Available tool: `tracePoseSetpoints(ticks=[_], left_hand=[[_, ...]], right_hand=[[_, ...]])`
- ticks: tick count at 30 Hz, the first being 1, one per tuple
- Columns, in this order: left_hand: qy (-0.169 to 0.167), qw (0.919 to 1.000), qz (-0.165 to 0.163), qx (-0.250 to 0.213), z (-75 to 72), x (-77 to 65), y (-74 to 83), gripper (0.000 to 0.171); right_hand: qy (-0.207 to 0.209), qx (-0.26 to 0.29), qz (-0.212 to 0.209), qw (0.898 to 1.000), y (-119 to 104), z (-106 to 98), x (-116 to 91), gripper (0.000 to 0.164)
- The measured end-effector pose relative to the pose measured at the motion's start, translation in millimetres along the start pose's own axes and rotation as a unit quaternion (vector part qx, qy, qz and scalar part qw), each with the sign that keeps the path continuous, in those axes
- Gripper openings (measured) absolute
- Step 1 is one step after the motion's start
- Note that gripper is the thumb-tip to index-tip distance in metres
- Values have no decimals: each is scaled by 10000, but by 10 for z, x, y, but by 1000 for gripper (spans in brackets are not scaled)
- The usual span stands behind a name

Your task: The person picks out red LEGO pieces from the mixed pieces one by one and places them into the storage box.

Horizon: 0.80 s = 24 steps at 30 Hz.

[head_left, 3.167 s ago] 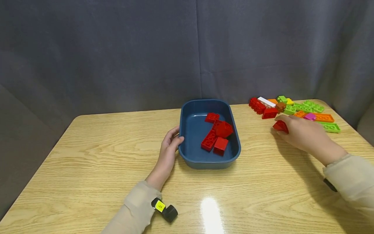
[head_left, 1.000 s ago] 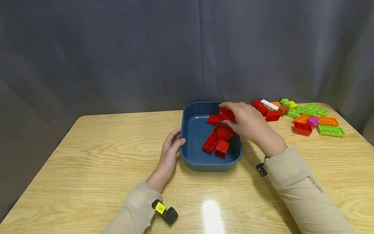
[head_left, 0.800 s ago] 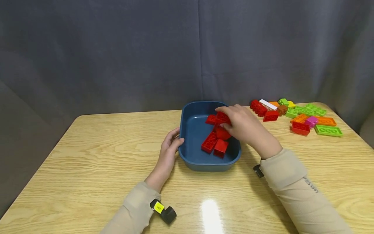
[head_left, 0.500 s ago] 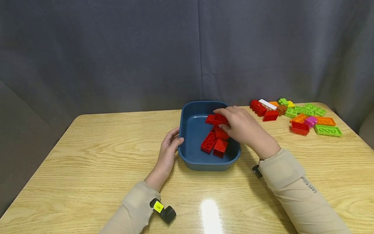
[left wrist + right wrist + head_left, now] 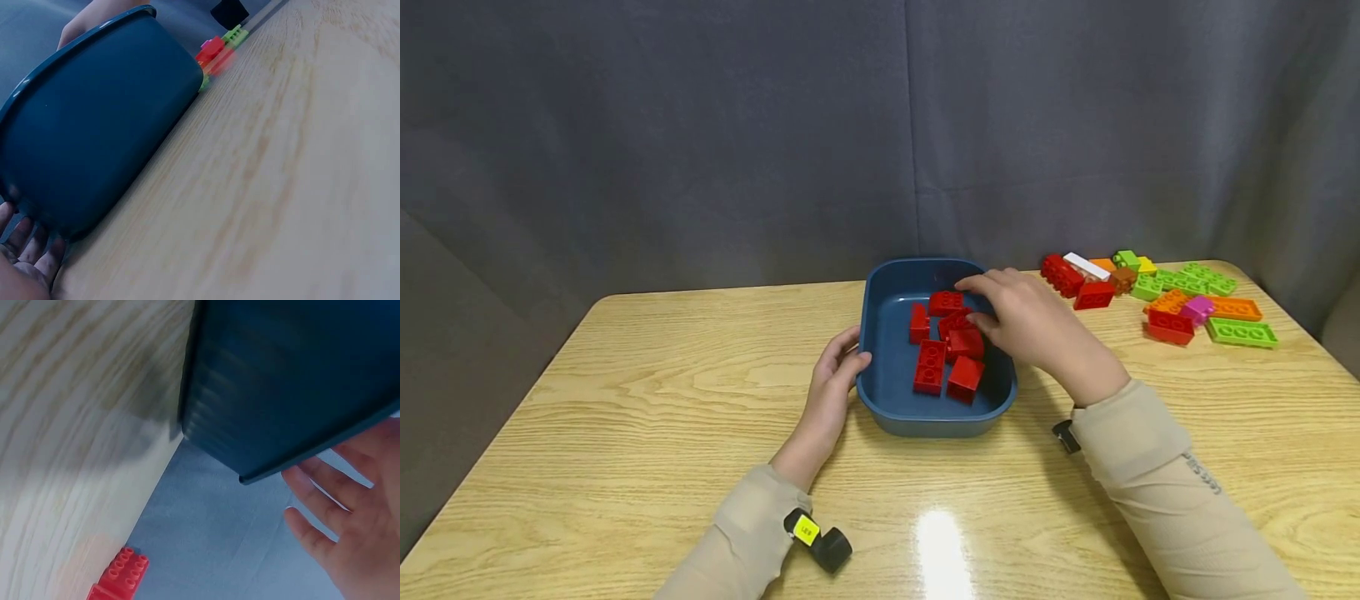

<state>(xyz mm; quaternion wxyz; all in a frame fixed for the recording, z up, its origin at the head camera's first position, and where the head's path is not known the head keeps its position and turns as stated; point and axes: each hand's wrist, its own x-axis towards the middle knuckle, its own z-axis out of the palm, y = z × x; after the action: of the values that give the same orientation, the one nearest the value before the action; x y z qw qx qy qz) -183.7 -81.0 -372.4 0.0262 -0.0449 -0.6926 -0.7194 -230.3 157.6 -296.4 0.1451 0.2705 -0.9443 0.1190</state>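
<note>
A dark blue plastic bin [image 5: 936,427] stands mid-table with several red toy bricks in it. My left hand [image 5: 829,387] holds its left side, the thumb on the rim and the fingers along the outer wall; the left wrist view shows those fingers [image 5: 34,250] against the wall. Over the right rim reaches my right hand [image 5: 1022,321], thumb and forefinger spread apart above a red brick [image 5: 955,323]. Nothing is visible between them. One red brick [image 5: 919,323] lies further left in the bin, behind a longer red brick [image 5: 929,367].
At the table's back right lie loose bricks: red [image 5: 1094,295], white [image 5: 1086,267], lime green [image 5: 1242,332], orange [image 5: 1235,309], magenta [image 5: 1198,310] and others. A grey curtain [image 5: 700,150] hangs behind the wooden table [image 5: 662,417].
My right hand carried a red brick from the pile into the bin and let it go. Bricks in the bin have shifted, one now further left. The left hand has stayed in place.
</note>
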Motion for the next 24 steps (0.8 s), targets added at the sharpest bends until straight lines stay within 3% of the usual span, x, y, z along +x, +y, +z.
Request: tracePoseSetpoints(ticks=[14,24], left_hand=[[-19,10000,-60,60,-12,-2,-7,48],[-68,10000,-21,61,-20,-6,-5,49]], right_hand=[[122,-175,727,9971,189,-257,-101,39],[-296,490,1795,9821,480,-591,-240,44]])
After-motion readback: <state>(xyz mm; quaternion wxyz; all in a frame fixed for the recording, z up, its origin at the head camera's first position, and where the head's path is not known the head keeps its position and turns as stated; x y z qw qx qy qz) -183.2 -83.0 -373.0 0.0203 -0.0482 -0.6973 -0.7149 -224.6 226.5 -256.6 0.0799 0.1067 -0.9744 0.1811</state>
